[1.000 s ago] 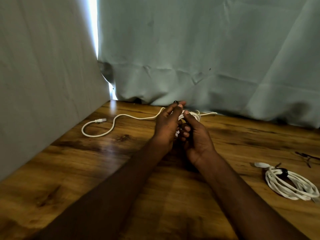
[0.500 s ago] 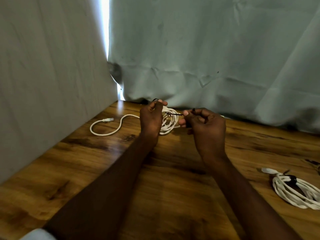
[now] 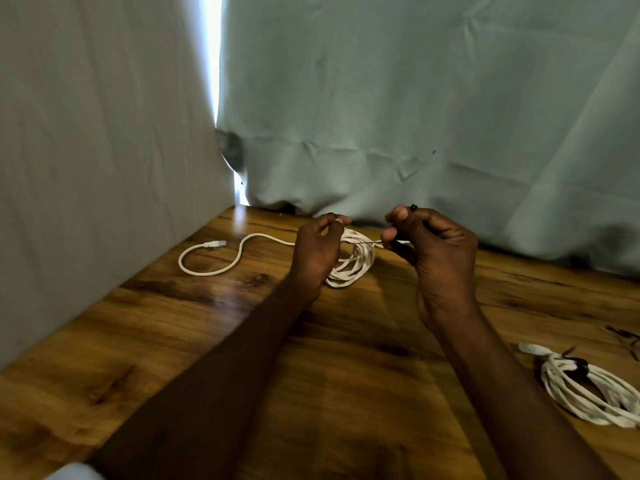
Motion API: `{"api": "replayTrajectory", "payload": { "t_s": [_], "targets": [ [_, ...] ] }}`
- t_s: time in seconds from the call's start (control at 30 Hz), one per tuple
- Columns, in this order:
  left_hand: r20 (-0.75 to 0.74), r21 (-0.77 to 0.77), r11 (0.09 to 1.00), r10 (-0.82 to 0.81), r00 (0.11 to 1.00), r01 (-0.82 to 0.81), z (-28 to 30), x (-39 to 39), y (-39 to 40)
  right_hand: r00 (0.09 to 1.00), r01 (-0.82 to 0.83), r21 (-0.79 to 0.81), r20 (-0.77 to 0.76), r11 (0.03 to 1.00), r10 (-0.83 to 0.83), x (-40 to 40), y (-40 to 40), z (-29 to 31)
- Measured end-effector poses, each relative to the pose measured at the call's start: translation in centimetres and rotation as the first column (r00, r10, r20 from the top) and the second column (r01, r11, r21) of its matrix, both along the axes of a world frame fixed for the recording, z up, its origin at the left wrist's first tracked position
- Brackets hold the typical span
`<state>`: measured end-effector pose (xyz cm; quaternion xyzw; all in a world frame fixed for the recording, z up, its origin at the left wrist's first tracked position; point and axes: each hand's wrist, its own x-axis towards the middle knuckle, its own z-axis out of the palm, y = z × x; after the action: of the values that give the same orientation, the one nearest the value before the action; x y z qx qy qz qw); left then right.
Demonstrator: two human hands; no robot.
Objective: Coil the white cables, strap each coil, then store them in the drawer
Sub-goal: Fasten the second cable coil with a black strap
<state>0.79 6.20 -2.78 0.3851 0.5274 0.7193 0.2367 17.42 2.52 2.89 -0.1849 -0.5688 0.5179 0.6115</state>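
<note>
Left hand [image 3: 317,252] is raised over the tabletop [image 3: 346,375] near its far edge, fingers curled shut, thumb and forefinger pinching one end of a thin black strap [image 3: 360,241]. The same hand sits against the coil [image 3: 356,263], which shows just right of it. Can't tell whether the other fingers grip the coil or only rest on it.

Right hand [image 3: 433,244] is level with the left, a short gap between them, fingers closed in a pinch on the other end of the strap. Strap runs taut between the hands, crossing the top of the coil. A small dark tip sticks up above the right fingertips.

Loose tail [image 3: 242,244] of the coil's cable snakes left along the far edge toward the far-left corner, looping back to its plug [image 3: 215,243], which lies flat on the wood.

Second coil [image 3: 588,393] lies at the right edge, well apart from the hands, with a dark band around it. More dark ties [image 3: 627,337] lie just beyond it, cut off by the frame.

Grey cloth [image 3: 415,116] hangs behind and to the left of the tabletop.
</note>
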Motion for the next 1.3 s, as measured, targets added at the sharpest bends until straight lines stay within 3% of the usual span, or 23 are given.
{"api": "replayTrajectory", "payload": {
  "t_s": [0.2, 0.33, 0.5, 0.67, 0.93, 1.13, 1.3],
  "targets": [
    [-0.199, 0.036, 0.999, 0.031, 0.979, -0.025, 0.0, 0.4, -0.3, 0.993, 0.028, -0.046, 0.120, 0.999, -0.022, 0.5, 1.0, -0.2],
    [-0.403, 0.060, 0.993, -0.065, 0.913, 0.097, -0.8, 0.3, 0.0, 0.973, 0.007, -0.128, 0.231, 0.992, 0.023, 0.7, 2.3, -0.8],
    [-0.441, 0.063, 0.984, -0.120, 0.890, 0.164, -0.5, 0.9, -0.5, 0.973, 0.089, -0.229, 0.229, 0.969, -0.036, 0.8, 2.8, -1.6],
    [-0.520, 0.077, 0.969, -0.162, 0.838, 0.235, 0.1, 1.5, -1.0, 0.966, 0.146, -0.214, 0.243, 0.966, -0.092, 0.7, 2.7, -1.8],
    [-0.699, 0.030, 0.956, -0.189, 0.690, 0.292, 0.8, 1.5, -1.2, 0.956, 0.091, -0.353, 0.292, 0.931, 0.018, 1.4, 2.7, -1.0],
    [-0.711, -0.055, 0.919, -0.311, 0.631, 0.390, 1.4, 1.1, -1.7, 0.926, 0.078, -0.356, 0.371, 0.931, 0.064, 1.7, 2.7, -0.7],
    [-0.607, -0.043, 0.901, -0.367, 0.705, 0.431, 1.2, 0.9, -1.4, 0.938, -0.137, -0.576, 0.187, 0.806, 0.293, 1.7, 3.4, -1.0]
  ]
}}
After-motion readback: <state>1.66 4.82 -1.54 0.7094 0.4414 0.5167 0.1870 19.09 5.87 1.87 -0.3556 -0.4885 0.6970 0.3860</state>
